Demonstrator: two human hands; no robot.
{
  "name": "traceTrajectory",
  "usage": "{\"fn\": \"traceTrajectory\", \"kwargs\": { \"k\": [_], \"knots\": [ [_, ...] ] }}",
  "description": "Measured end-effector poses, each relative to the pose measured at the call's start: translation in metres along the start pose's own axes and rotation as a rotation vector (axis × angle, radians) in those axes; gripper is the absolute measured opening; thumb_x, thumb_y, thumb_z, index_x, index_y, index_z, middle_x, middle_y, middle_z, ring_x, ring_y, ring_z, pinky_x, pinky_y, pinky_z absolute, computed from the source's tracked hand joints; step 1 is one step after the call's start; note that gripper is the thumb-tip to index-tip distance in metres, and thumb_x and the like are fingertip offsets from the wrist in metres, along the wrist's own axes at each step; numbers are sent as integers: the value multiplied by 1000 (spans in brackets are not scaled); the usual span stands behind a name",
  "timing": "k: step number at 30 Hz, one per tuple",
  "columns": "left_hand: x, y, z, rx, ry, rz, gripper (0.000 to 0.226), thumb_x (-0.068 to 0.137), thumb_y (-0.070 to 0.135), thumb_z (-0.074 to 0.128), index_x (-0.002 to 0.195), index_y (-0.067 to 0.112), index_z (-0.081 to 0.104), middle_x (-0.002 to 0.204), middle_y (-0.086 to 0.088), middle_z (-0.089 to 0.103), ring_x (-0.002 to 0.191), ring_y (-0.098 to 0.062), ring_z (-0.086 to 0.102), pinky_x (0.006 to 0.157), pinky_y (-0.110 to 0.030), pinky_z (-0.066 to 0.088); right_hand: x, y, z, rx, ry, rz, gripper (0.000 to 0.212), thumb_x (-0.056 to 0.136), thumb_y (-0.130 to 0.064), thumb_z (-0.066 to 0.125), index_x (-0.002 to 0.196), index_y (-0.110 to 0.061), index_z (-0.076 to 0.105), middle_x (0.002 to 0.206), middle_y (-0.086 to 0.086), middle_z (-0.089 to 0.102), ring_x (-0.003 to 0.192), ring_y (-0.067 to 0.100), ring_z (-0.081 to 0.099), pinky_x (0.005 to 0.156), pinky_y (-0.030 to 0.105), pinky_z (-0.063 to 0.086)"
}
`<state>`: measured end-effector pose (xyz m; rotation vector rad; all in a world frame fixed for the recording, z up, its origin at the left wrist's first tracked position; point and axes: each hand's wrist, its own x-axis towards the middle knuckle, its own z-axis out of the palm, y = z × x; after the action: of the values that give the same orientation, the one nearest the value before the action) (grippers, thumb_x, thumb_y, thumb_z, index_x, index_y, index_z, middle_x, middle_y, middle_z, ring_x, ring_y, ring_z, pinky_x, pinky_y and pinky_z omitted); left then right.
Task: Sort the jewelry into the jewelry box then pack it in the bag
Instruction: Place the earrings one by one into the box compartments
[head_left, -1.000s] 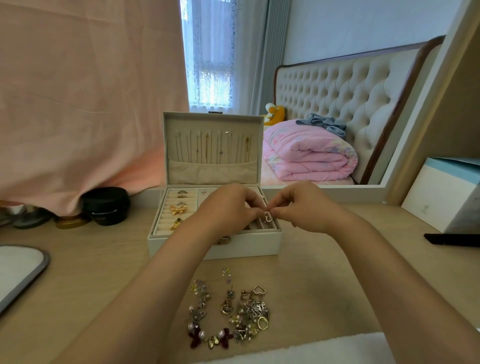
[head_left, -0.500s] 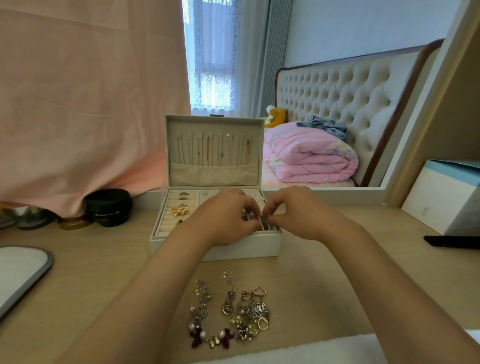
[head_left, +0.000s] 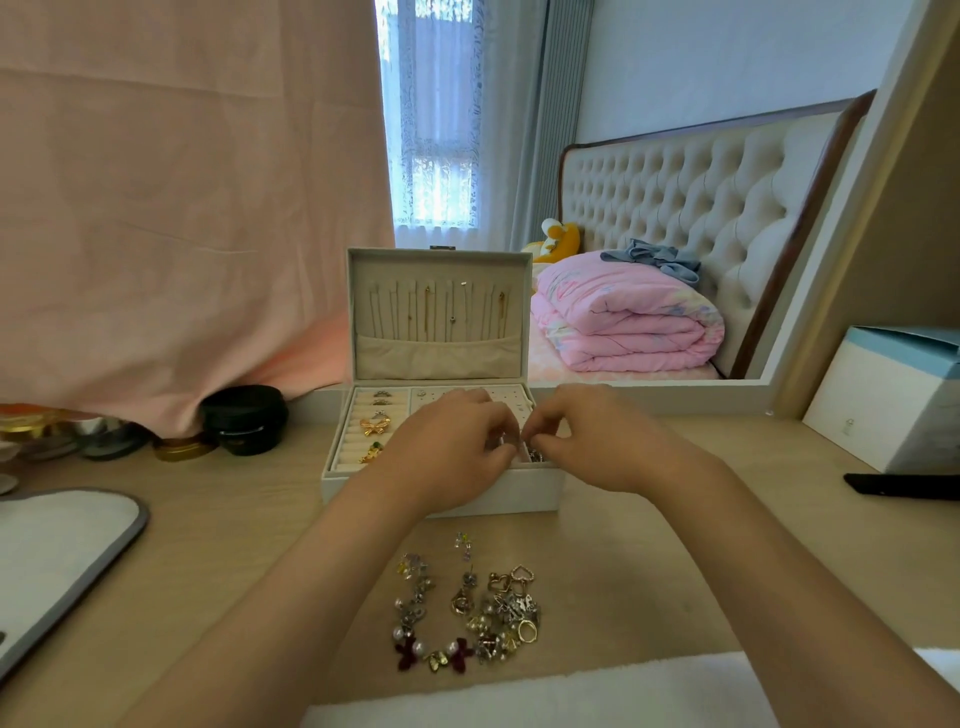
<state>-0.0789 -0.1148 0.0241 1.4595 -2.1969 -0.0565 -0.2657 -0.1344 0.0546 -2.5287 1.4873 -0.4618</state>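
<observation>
The small piece (head_left: 514, 442) has dropped. A second ago I had it up above the front edge of the jewelry box (head_left: 522, 496), and now it's down at the front right compartment, right by the rim. My read is that this one is being seated rather than carried.

It sits between my two sets of fingertips and is mostly hidden by them. I honestly can't tell what it is, or whether it's touching the lining yet.

Grip: left hand (head_left: 447, 452) and right hand (head_left: 597, 447) are both curled, pinching that piece from either side. The tips meet over the compartment and I'm holding nothing else.

Over on the box's left side, the ring rolls (head_left: 353, 448) already hold a gold bow (head_left: 375, 426) and a few others. Chains (head_left: 427, 312) hang in the raised lid (head_left: 439, 361).

In front of the box on the worktop (head_left: 234, 545), the unsorted pile (head_left: 467, 613) looks the same as before. So there's plenty of sorting left and packing is nowhere close. I can't pick out a bag anywhere near the box either.
</observation>
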Motion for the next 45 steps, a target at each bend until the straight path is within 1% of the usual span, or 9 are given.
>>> {"fn": "traceTrajectory", "kwargs": {
  "k": [8, 16, 21, 27, 31, 35, 39, 42, 45],
  "knots": [
    [-41, 12, -7, -111, -11, 36, 11, 90, 25, 60, 91, 33, 66, 87, 16, 59, 83, -2, 55, 77, -34, 51, -34, -21, -1, -4, -268, -100, 18, 86, -25, 69, 97, -37, 77, 93, -17, 70, 85, 2, 63, 81, 23, 52],
    [-76, 8, 8, -165, -185, -32, 16, 92, 27, 66, 105, 35, 73, 96, 20, 64, 90, 3, 60, 82, -23, 52, -46, -15, 30, -51, -393, -82, 27, 84, -26, 75, 109, -37, 74, 97, -14, 69, 86, 5, 62, 78, 23, 51],
    [-77, 1, 11, -148, -252, -1, 14, 90, 38, 71, 103, 38, 77, 96, 17, 64, 90, 0, 59, 83, -26, 50, -44, -14, 35, -42, -379, -99, 18, 83, -27, 77, 100, -30, 74, 87, -13, 67, 78, 4, 60, 76, 27, 52],
    [-75, -4, 17, -186, -269, 21, 19, 88, 39, 73, 107, 39, 77, 99, 17, 62, 96, -2, 58, 90, -26, 48, -43, -10, 33, 40, -343, -84, 10, 81, -24, 79, 86, -26, 71, 80, -13, 66, 73, 3, 60, 68, 20, 49],
    [-76, -7, 20, -309, -270, -8, 13, 81, 31, 82, 92, 39, 80, 96, 15, 64, 91, -5, 62, 86, -25, 51, -42, -9, 27, 187, -313, -57, 9, 81, -18, 80, 82, -24, 73, 70, -12, 67, 55, -3, 58, 56, 15, 46],
    [-75, -5, 19, -367, -259, -68, 9, 82, 30, 82, 81, 36, 75, 91, 11, 68, 85, -7, 64, 82, -30, 54, -41, -8, 22, 351, -301, -17, 9, 81, -12, 82, 81, -16, 73, 66, -5, 70, 49, 11, 61, 54, 23, 49],
    [-73, 1, 12, -510, -131, -188, 5, 89, 23, 73, 85, 26, 73, 81, 7, 71, 72, 0, 63, 70, -19, 50, -40, -5, 17, 483, -251, -24, 12, 81, -9, 81, 81, -15, 72, 59, -6, 66, 46, 15, 58, 49, 20, 44],
    [-70, 6, 8, -684, -25, -249, 1, 90, 15, 72, 89, 16, 72, 79, -2, 72, 71, -9, 63, 70, -25, 52, -40, -5, 12, 613, -200, -15, 9, 82, -5, 79, 87, -10, 73, 60, -5, 63, 43, 11, 51, 46, 20, 42],
    [-67, 12, 3, -772, 37, -270, 1, 90, 10, 71, 91, 11, 71, 80, -2, 74, 69, -9, 64, 67, -18, 52, -38, -2, 8, 665, -131, -9, 9, 83, -6, 78, 91, -10, 75, 59, -9, 62, 45, 11, 50, 47, 18, 42]
  ]
}}
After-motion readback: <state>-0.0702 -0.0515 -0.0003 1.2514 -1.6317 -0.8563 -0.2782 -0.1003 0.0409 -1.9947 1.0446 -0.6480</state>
